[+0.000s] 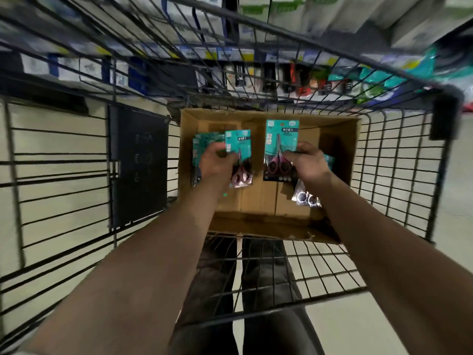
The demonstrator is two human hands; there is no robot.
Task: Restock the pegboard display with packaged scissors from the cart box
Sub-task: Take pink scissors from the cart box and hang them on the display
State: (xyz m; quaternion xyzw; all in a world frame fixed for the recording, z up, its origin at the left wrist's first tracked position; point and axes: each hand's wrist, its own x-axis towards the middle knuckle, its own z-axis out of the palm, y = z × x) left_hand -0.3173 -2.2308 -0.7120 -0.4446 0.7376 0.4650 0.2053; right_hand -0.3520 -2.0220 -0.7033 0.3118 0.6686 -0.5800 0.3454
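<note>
An open cardboard box (258, 198) sits in the wire cart. My left hand (216, 162) grips a teal-carded pack of pink scissors (239, 160) over the box's left side, with more teal packs (202, 149) behind it. My right hand (307, 162) holds a second, larger teal pack of pink scissors (280, 149) upright above the box's middle. Under my right wrist lies a silver scissors pack (307, 197) on the box floor. The pegboard display (294, 78) shows blurred beyond the cart's far wall.
The black wire cart (389, 175) surrounds the box on all sides; its far rim (281, 29) crosses the top. A dark panel (139, 167) hangs on the cart's left wall. Store shelves with boxed goods (179, 19) stand behind. Pale floor tiles lie to the left.
</note>
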